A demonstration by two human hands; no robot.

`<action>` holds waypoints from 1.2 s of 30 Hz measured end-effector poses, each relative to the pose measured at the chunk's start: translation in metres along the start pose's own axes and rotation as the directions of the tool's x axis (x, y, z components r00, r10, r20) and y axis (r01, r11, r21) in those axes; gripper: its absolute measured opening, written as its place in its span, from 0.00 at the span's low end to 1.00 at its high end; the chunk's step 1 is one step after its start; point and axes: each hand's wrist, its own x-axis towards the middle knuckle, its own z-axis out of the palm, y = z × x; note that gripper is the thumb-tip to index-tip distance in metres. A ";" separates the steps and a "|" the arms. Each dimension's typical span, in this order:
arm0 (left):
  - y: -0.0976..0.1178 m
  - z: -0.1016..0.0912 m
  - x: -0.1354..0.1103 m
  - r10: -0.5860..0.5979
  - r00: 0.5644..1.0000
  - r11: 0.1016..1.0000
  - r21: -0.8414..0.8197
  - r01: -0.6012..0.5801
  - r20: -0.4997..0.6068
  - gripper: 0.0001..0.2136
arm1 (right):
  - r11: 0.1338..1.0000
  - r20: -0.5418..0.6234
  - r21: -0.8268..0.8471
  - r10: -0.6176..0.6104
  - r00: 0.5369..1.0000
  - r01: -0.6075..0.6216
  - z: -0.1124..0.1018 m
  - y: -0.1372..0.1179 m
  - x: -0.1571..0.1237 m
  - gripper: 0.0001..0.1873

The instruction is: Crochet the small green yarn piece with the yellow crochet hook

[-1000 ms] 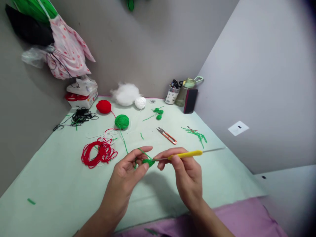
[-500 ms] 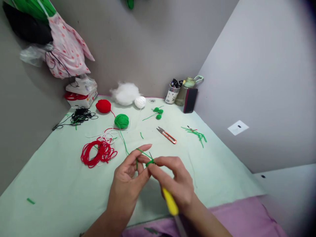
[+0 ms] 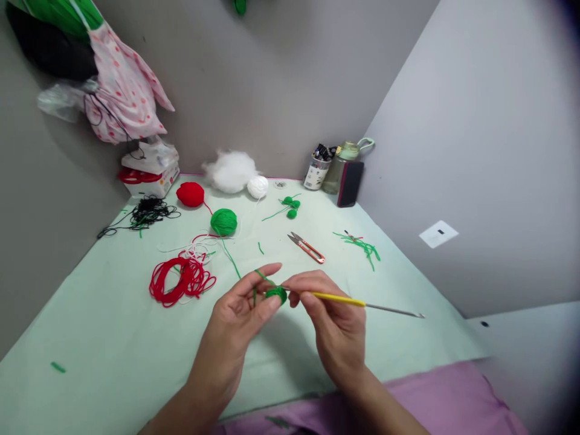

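Observation:
Between thumb and fingers, my left hand (image 3: 235, 320) pinches a small round green crochet piece (image 3: 277, 295). Green yarn (image 3: 232, 258) runs over its raised index finger and back to a green yarn ball (image 3: 223, 222). My right hand (image 3: 335, 320) is closed on a crochet hook (image 3: 339, 299) by its yellow grip. The hook's tip meets the top edge of the green piece, and its other metal end sticks out to the right. Beyond the hands lie orange-handled thread snips (image 3: 307, 248).
Red cord (image 3: 181, 283) lies coiled at left, near tangled black yarn (image 3: 151, 212). A red ball (image 3: 190, 194), white stuffing (image 3: 231, 171) and a white ball (image 3: 258, 187) stand at the back. Green crocheted bits (image 3: 290, 206), green scraps (image 3: 362, 246), a pen cup (image 3: 316, 174) and a phone (image 3: 350, 184) are further right.
The crochet hook has swung from pointing down toward me to lying nearly level, its free end to the right. My right hand has turned with it, and more of the green piece shows.

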 end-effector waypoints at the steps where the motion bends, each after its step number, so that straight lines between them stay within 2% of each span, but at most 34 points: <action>1: -0.001 0.000 0.000 0.015 1.000 1.000 -0.011 -0.015 -0.019 0.21 | 0.994 0.019 -0.094 -0.053 0.998 0.054 0.000 -0.001 -0.002 0.13; 4: 0.000 0.001 0.002 -0.069 0.997 0.993 -0.099 0.067 -0.017 0.24 | 0.925 0.112 -0.314 -0.186 0.976 0.212 -0.003 -0.005 -0.007 0.17; 6: 0.002 0.000 0.004 -0.168 0.985 0.971 -0.163 0.172 0.037 0.22 | 0.930 0.088 -0.296 -0.199 0.976 0.217 -0.005 -0.006 -0.007 0.18; 8: 0.005 -0.002 0.006 -0.203 0.977 0.955 -0.207 0.212 0.066 0.18 | 0.981 -0.013 -0.156 -0.120 0.993 0.117 -0.006 -0.005 -0.004 0.16; 10: 0.006 -0.004 0.006 -0.155 0.987 0.965 -0.207 0.161 0.046 0.17 | 0.999 -0.072 0.043 0.014 0.997 -0.011 -0.005 -0.004 0.000 0.12; 12: 0.004 -0.004 0.005 -0.088 0.996 0.986 -0.137 0.092 0.033 0.18 | 0.981 -0.038 0.167 0.106 0.994 -0.098 -0.004 -0.002 0.003 0.10; 15: 0.001 -0.004 0.002 -0.031 0.998 1.000 0.008 0.030 0.050 0.18 | 0.968 0.031 0.185 0.166 0.986 -0.168 -0.001 0.000 0.004 0.08; 19: 0.000 -0.005 0.001 -0.014 0.999 0.995 0.102 0.011 0.029 0.16 | 0.919 0.003 0.280 0.288 0.958 -0.277 -0.003 0.004 0.002 0.09; 23: 0.001 -0.009 0.001 0.002 1.000 0.990 0.139 -0.003 0.012 0.17 | 0.836 0.044 0.413 0.379 0.925 -0.362 -0.005 0.006 0.005 0.12; 26: 0.001 -0.012 0.001 0.033 0.999 0.984 0.172 -0.036 0.019 0.16 | 0.868 0.042 0.367 0.343 0.938 -0.334 -0.007 0.004 0.005 0.12; 30: -0.002 -0.015 0.002 0.115 0.993 0.963 0.245 -0.111 -0.005 0.14 | 0.975 0.047 0.116 0.186 0.981 -0.190 -0.011 -0.004 -0.001 0.12; 33: -0.003 -0.017 0.002 0.157 0.988 0.943 0.300 -0.147 -0.011 0.13 | 0.996 0.083 0.007 0.086 0.993 -0.087 -0.012 -0.007 -0.006 0.14; 36: -0.001 -0.016 0.001 0.180 0.984 0.925 0.339 -0.171 0.005 0.13 | 0.999 0.067 -0.033 0.025 0.997 -0.023 -0.012 -0.007 -0.006 0.15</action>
